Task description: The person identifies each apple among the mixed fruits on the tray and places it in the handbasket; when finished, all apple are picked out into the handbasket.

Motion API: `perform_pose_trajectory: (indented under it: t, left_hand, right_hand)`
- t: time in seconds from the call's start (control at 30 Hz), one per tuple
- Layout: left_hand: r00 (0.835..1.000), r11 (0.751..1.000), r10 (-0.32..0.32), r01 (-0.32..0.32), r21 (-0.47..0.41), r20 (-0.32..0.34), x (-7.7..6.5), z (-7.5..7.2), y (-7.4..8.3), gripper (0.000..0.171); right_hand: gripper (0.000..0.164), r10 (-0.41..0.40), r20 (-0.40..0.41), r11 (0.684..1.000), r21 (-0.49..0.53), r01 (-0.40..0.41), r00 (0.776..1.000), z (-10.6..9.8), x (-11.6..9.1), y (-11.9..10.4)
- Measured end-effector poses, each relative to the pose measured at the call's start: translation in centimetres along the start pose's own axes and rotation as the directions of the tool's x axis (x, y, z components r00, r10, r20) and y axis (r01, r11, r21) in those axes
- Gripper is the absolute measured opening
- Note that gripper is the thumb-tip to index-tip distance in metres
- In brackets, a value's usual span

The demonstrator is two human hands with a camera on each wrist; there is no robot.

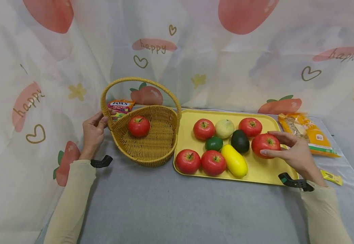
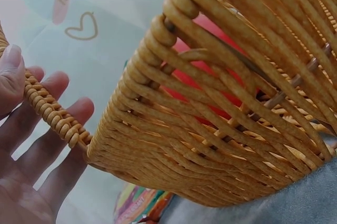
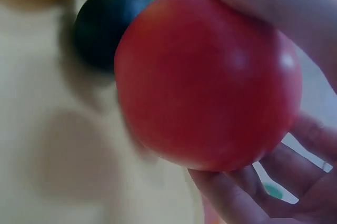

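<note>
My right hand (image 1: 297, 152) holds a red apple (image 1: 266, 145) between thumb and fingers above the right part of a yellow tray (image 1: 265, 173). In the right wrist view the apple (image 3: 205, 82) hangs over the tray, its shadow beneath. My left hand (image 1: 94, 132) grips the handle of a wicker basket (image 1: 149, 145) at its left side; the left wrist view shows thumb and fingers around the handle (image 2: 52, 113). One red apple (image 1: 139, 126) lies inside the basket. On the tray are several more red apples (image 1: 188, 161), a yellow mango-like fruit (image 1: 234, 161) and a dark avocado (image 1: 240, 141).
Also on the tray lie a small green fruit (image 1: 214, 143) and a pale round fruit (image 1: 224, 128). A Fox's candy bag (image 1: 120, 106) stands behind the basket. Right of the tray are an orange packet (image 1: 309, 135) and a small yellow packet (image 1: 331, 177). A printed curtain hangs behind.
</note>
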State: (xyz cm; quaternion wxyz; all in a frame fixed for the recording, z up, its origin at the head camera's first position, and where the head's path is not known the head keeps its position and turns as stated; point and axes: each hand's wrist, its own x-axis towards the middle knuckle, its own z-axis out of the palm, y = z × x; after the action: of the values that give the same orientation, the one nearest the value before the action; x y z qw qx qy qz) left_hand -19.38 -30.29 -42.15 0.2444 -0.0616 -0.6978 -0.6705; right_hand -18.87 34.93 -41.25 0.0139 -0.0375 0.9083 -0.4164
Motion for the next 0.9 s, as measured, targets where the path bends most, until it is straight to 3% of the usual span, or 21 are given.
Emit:
perform_pose_trajectory:
  t: [0.4,0.63,0.9]
  left_hand:
    - [1.0,1.0,-0.003,0.003,-0.004,-0.007,0.0,0.1,0.0,0.029]
    - [1.0,1.0,-0.011,0.011,-0.007,-0.011,0.0,0.0,-0.1,0.03]
    - [1.0,1.0,-0.007,0.007,0.023,-0.007,-0.1,0.0,0.1,0.03]
  right_hand:
    - [0.064,-0.036,0.064,0.987,0.158,0.026,0.997,1.1,-0.3,-6.2]
    - [0.064,-0.151,0.093,0.939,0.325,0.114,0.984,2.4,0.0,-8.9]
    - [0.059,-0.222,0.085,0.936,0.298,0.188,0.971,3.9,0.2,-11.6]
